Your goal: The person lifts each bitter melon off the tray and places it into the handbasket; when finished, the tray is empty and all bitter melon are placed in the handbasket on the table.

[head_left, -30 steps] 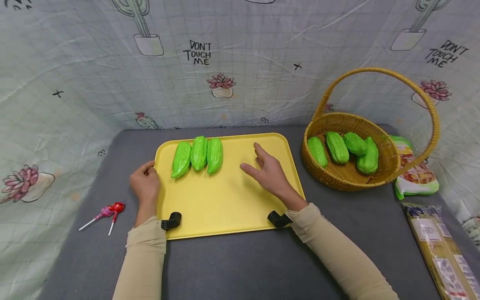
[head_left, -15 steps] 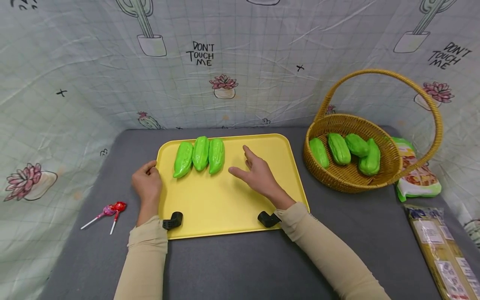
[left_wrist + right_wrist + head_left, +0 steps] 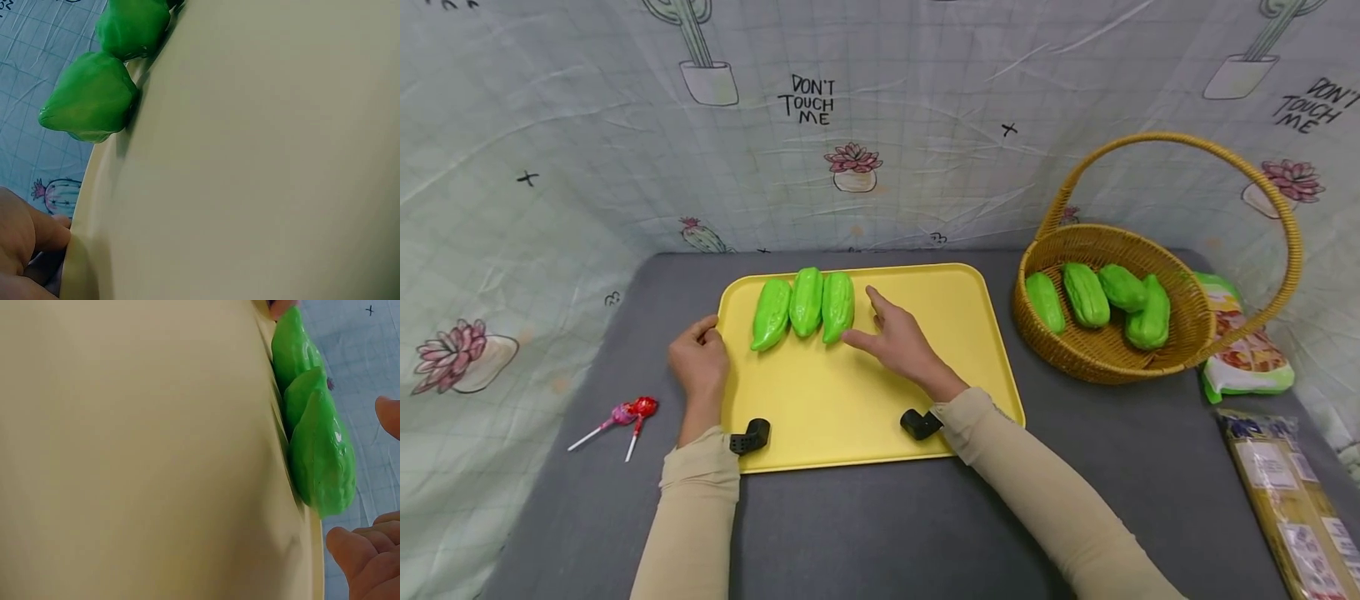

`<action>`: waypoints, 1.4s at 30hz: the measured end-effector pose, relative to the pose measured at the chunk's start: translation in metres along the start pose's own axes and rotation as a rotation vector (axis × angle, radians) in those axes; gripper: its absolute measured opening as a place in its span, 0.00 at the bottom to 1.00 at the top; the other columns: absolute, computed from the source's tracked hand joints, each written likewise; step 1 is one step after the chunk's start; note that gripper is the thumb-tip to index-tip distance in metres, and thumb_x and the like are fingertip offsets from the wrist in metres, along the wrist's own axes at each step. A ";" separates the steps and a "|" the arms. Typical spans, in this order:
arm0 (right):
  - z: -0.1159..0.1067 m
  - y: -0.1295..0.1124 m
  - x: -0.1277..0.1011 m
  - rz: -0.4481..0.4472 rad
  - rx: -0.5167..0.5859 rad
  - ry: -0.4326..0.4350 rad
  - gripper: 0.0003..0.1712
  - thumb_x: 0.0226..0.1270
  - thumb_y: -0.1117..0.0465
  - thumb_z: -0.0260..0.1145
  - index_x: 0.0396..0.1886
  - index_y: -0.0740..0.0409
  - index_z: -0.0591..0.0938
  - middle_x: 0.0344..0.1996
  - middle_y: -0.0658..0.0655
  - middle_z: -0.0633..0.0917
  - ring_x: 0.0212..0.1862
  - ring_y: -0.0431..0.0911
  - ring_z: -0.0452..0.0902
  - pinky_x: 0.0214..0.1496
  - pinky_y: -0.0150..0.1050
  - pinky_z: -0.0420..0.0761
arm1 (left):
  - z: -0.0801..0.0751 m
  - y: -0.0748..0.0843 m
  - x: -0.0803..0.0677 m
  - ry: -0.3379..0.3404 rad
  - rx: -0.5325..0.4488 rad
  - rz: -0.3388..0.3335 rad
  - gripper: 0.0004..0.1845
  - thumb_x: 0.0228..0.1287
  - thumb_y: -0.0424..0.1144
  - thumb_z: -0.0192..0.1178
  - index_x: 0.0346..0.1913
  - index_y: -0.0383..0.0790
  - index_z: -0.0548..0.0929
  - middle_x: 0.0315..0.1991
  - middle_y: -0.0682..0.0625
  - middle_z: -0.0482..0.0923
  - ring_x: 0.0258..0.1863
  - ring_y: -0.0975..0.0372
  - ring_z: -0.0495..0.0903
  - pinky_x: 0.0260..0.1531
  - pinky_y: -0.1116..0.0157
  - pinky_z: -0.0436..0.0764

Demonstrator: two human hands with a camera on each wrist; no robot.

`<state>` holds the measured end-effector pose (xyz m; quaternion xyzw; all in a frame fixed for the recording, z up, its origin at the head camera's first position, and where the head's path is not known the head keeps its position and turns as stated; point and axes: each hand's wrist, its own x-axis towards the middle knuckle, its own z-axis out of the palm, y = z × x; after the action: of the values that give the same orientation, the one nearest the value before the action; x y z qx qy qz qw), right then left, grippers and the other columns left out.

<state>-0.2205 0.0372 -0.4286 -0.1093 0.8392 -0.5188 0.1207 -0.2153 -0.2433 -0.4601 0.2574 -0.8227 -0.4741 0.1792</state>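
A yellow tray [image 3: 827, 408] lies on the dark table. Three glossy green, ridged gourd-like vegetables [image 3: 807, 302] sit side by side at its back left. At the tray's left rim, my left hand [image 3: 700, 360] has its fingers curled and grips the edge; in the left wrist view the fingers [image 3: 47, 231] meet the rim. My right hand [image 3: 898, 340] hovers over the tray with thumb and fingers spread, holding nothing. Its thumb is close to the rightmost green vegetable [image 3: 322, 459]; in the right wrist view a gap separates them.
A wicker basket [image 3: 1060, 360] with a tall handle stands at the back right, holding several similar green vegetables [image 3: 1086, 294]. Beside it lie a green-and-white food bag [image 3: 1247, 358] and a long clear packet [image 3: 1285, 500]. Two lollipops [image 3: 632, 412] lie at the left. Patterned cloth hangs behind.
My right hand has moved left across the tray, up close to the rightmost green vegetable. The left hand stays at the tray's left edge. The view has shifted slightly.
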 end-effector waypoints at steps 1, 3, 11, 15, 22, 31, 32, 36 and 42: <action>0.001 0.000 0.002 -0.005 0.002 0.000 0.53 0.69 0.51 0.71 0.83 0.59 0.51 0.82 0.59 0.55 0.78 0.56 0.62 0.75 0.48 0.70 | 0.000 0.000 0.000 -0.001 -0.001 0.000 0.18 0.76 0.31 0.48 0.58 0.32 0.85 0.61 0.37 0.82 0.66 0.47 0.78 0.66 0.52 0.75; 0.002 -0.001 0.004 -0.015 0.003 -0.005 0.54 0.69 0.50 0.71 0.83 0.60 0.51 0.82 0.60 0.55 0.78 0.56 0.62 0.75 0.48 0.70 | 0.001 0.001 0.001 0.002 0.001 0.000 0.18 0.76 0.31 0.48 0.58 0.32 0.85 0.61 0.37 0.82 0.66 0.47 0.78 0.66 0.52 0.75; 0.008 -0.001 0.013 -0.011 -0.015 -0.033 0.57 0.69 0.49 0.71 0.84 0.59 0.47 0.82 0.61 0.54 0.77 0.58 0.65 0.73 0.50 0.72 | 0.003 0.002 0.001 0.007 0.007 0.010 0.19 0.76 0.31 0.48 0.58 0.33 0.85 0.61 0.37 0.83 0.64 0.48 0.79 0.64 0.53 0.76; 0.012 -0.001 0.017 -0.011 -0.049 -0.052 0.59 0.68 0.49 0.71 0.84 0.58 0.44 0.82 0.61 0.55 0.79 0.56 0.59 0.76 0.50 0.69 | 0.004 0.001 0.001 0.010 -0.002 0.014 0.19 0.76 0.31 0.48 0.59 0.32 0.85 0.61 0.37 0.83 0.64 0.48 0.79 0.64 0.53 0.76; 0.017 -0.002 0.019 -0.021 -0.089 -0.052 0.64 0.65 0.46 0.73 0.84 0.58 0.40 0.83 0.61 0.49 0.81 0.54 0.54 0.78 0.50 0.65 | 0.006 0.001 0.000 0.006 -0.009 0.035 0.19 0.76 0.31 0.48 0.58 0.31 0.85 0.60 0.36 0.83 0.65 0.47 0.79 0.65 0.51 0.76; 0.019 -0.001 0.023 -0.021 -0.111 -0.048 0.66 0.63 0.48 0.75 0.84 0.55 0.39 0.84 0.60 0.41 0.82 0.55 0.51 0.81 0.49 0.60 | 0.005 0.002 -0.002 0.004 -0.023 0.028 0.18 0.76 0.31 0.48 0.58 0.31 0.85 0.61 0.36 0.82 0.65 0.47 0.78 0.66 0.52 0.76; 0.020 -0.001 0.023 -0.022 -0.115 -0.049 0.67 0.63 0.48 0.76 0.84 0.56 0.39 0.83 0.60 0.40 0.82 0.56 0.52 0.81 0.49 0.60 | 0.005 0.002 -0.002 0.006 -0.023 0.030 0.18 0.76 0.31 0.48 0.58 0.31 0.85 0.60 0.35 0.82 0.65 0.46 0.78 0.65 0.51 0.76; 0.023 -0.001 0.027 -0.021 -0.144 -0.061 0.68 0.62 0.48 0.76 0.84 0.57 0.37 0.83 0.61 0.40 0.80 0.58 0.57 0.79 0.50 0.64 | 0.003 0.001 -0.002 0.016 -0.023 0.029 0.18 0.76 0.31 0.48 0.58 0.30 0.85 0.60 0.35 0.82 0.64 0.46 0.79 0.64 0.51 0.76; 0.025 -0.002 0.027 -0.010 -0.174 -0.079 0.66 0.64 0.51 0.75 0.84 0.59 0.38 0.82 0.65 0.53 0.77 0.58 0.64 0.76 0.50 0.68 | 0.001 -0.003 -0.002 0.013 -0.018 0.021 0.18 0.76 0.31 0.48 0.58 0.30 0.85 0.60 0.35 0.82 0.65 0.46 0.78 0.65 0.51 0.76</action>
<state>-0.2375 0.0068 -0.4404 -0.1440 0.8751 -0.4399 0.1414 -0.2136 -0.2422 -0.4633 0.2504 -0.8198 -0.4780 0.1917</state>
